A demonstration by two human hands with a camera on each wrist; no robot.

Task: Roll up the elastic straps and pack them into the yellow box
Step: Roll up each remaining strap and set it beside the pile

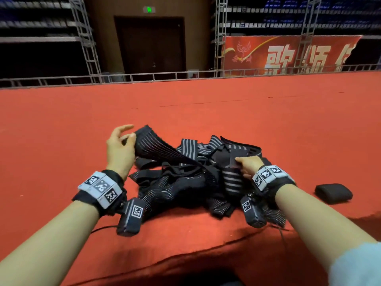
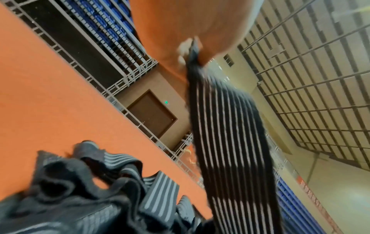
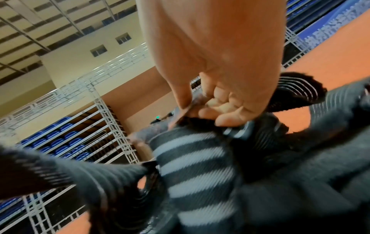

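The heap of straps [image 1: 185, 182] lies on the floor [image 1: 206, 108] between both hands; a rolled strap [image 1: 333, 196] sits apart at its right.

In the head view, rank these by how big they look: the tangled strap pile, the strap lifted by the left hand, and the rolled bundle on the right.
1. Tangled strap pile, largest.
2. Lifted strap, pinched by the left hand.
3. Rolled bundle, smallest.
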